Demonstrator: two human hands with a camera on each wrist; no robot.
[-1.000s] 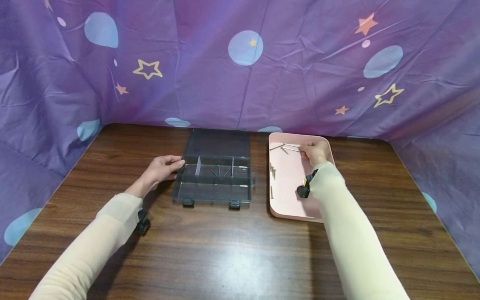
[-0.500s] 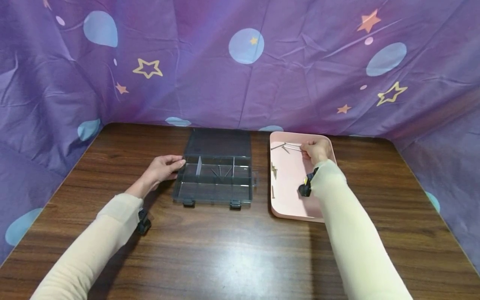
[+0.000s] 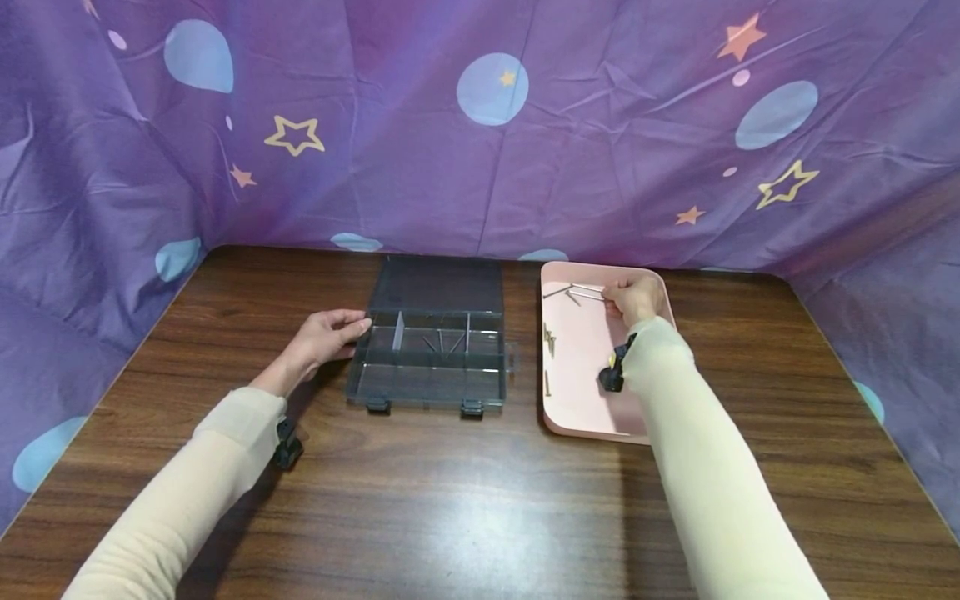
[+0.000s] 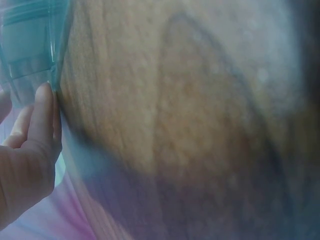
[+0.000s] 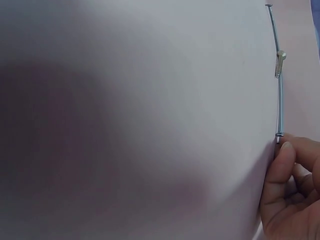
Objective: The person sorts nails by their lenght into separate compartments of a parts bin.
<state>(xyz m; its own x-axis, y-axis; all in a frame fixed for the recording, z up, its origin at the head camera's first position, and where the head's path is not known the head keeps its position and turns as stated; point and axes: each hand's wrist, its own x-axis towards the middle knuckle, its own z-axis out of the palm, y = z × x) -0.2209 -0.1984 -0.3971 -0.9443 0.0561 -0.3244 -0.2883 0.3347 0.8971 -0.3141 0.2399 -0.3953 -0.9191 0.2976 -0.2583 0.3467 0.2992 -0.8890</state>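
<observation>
The left hand (image 3: pixel 322 340) rests at the left side of an open, dark see-through divided box (image 3: pixel 431 383). Its fairly straight fingers (image 4: pixel 42 115) touch the box's edge in the left wrist view. Over the pink tray (image 3: pixel 592 408), the right hand (image 3: pixel 633 300) pinches a silver nail (image 3: pixel 587 296) by its head end, between thumb and forefinger. In the right wrist view the nail (image 5: pixel 280 107) lies in line with the fingertips, with a short screw (image 5: pixel 280 62) beyond it. Several nails (image 3: pixel 442 342) lie in the box's middle rear compartment.
Brass-coloured screws (image 3: pixel 550 342) lie along the tray's left wall, and another nail (image 3: pixel 557 292) lies at its far end. The box's lid (image 3: pixel 442 283) lies back toward the purple curtain (image 3: pixel 405 192). A brown wooden table (image 3: pixel 420 500) bears everything.
Both hands stay almost where they were, with the right hand still at the nails. The whole view shifts slightly, and the box and tray have not visibly moved on the table.
</observation>
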